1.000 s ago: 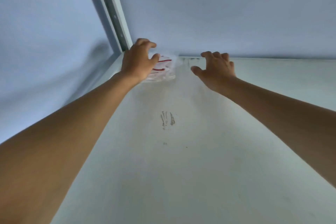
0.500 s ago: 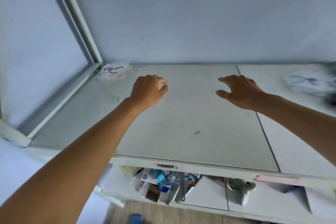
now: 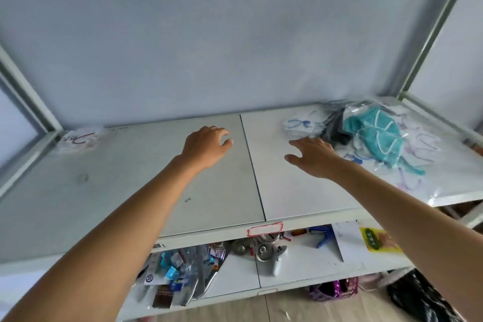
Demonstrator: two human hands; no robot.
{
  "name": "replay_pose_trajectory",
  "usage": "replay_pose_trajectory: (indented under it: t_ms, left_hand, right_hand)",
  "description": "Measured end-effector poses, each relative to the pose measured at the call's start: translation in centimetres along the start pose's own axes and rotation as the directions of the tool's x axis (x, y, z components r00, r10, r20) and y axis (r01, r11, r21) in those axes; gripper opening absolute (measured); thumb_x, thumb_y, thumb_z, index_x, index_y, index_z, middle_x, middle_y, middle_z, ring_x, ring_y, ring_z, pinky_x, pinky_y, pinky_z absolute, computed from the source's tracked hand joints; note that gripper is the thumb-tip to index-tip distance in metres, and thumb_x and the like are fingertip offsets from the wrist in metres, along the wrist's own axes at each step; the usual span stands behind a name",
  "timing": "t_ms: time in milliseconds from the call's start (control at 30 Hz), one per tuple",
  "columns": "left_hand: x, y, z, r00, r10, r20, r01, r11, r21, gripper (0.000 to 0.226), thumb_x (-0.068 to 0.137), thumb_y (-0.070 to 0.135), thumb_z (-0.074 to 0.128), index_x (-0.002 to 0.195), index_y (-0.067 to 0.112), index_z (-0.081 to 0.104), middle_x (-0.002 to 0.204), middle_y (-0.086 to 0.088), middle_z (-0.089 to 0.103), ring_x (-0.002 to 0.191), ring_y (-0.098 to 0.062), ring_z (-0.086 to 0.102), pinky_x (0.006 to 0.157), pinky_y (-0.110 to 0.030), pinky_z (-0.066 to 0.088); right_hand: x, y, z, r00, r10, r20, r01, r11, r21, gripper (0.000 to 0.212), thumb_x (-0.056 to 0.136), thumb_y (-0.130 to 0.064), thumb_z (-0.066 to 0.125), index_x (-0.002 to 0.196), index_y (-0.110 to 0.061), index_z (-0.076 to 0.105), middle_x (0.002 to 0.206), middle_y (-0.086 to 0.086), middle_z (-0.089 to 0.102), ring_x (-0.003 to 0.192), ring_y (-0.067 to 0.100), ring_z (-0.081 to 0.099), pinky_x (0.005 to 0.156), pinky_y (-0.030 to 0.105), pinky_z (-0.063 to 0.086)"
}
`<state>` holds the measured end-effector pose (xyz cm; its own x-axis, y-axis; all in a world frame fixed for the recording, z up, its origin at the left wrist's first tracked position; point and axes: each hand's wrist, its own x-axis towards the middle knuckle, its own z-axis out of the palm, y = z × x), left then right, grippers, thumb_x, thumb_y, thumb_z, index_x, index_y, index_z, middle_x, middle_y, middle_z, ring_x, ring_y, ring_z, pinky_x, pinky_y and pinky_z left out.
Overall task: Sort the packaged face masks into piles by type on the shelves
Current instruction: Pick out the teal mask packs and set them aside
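The left hand [image 3: 206,148] hovers empty over the shelf [image 3: 125,191], fingers loosely curled. The right hand [image 3: 312,157] reaches, fingers spread, empty, close to the pile of masks [image 3: 371,138] at the shelf's right end. One red-strapped mask [image 3: 78,140] lies alone in the far left corner.

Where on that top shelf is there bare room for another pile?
Bare: the shelf between the red-strap mask packet in the far-left corner and the centre seam, and the near strip beyond it. Crowded: the right end, under the heap of masks.
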<state>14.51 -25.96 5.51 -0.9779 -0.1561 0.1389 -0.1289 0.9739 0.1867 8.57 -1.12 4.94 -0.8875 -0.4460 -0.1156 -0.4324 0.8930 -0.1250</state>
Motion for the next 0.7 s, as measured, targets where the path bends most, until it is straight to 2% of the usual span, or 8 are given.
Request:
replay_pose_trajectory:
  t_ms: [167, 300, 533, 700]
  left_hand:
    - [1.8, 3.8, 2.1, 0.997, 0.074, 0.028, -0.073, 0.997, -0.022, 0.038, 0.096, 0.04, 0.043, 0.127, 0.025, 0.057, 0.134, 0.002, 0.056, 0.126, -0.02, 0.048, 0.1, -0.034, 0.04]
    - [3.3, 6.4, 3.3, 0.992, 0.111, 0.057, -0.11, 0.994, -0.013, 0.039, 0.095, 0.042, 0.044, 0.129, 0.026, 0.057, 0.136, 0.005, 0.055, 0.127, -0.017, 0.046, 0.1, -0.033, 0.038]
    - [6.6, 11.5, 5.0, 0.993, 0.11, 0.043, -0.11, 0.994, -0.003, 0.041, 0.094, 0.045, 0.044, 0.129, 0.027, 0.057, 0.138, 0.007, 0.054, 0.129, -0.016, 0.045, 0.102, -0.032, 0.035]
    - [9.4, 16.2, 6.8, 0.997, 0.072, 0.028, -0.071, 0.997, -0.024, 0.04, 0.094, 0.046, 0.045, 0.127, 0.026, 0.058, 0.134, 0.005, 0.057, 0.124, -0.018, 0.05, 0.098, -0.032, 0.038]
  right_hand:
    - [-1.0, 4.8, 0.8, 0.995, 0.099, 0.035, -0.101, 0.991, 0.085, 0.063, 0.097, -0.051, 0.037, 0.15, -0.022, 0.023, 0.155, 0.005, 0.027, 0.143, 0.028, 0.021, 0.113, 0.042, 0.022]
    - [-1.2, 8.6, 0.9, 0.988, 0.156, 0.01, -0.156, 0.982, 0.102, 0.063, 0.096, -0.051, 0.038, 0.149, -0.02, 0.027, 0.153, 0.006, 0.032, 0.14, 0.029, 0.026, 0.111, 0.042, 0.025]
    - [1.0, 15.8, 0.8, 0.976, 0.213, -0.04, -0.203, 0.963, 0.175, 0.06, 0.097, -0.05, 0.038, 0.149, -0.02, 0.027, 0.151, 0.009, 0.034, 0.138, 0.031, 0.029, 0.112, 0.044, 0.024]
    - [3.4, 22.4, 0.6, 0.978, 0.202, -0.053, -0.191, 0.967, 0.172, 0.057, 0.096, -0.046, 0.041, 0.147, -0.021, 0.031, 0.149, 0.008, 0.036, 0.134, 0.029, 0.033, 0.11, 0.043, 0.026]
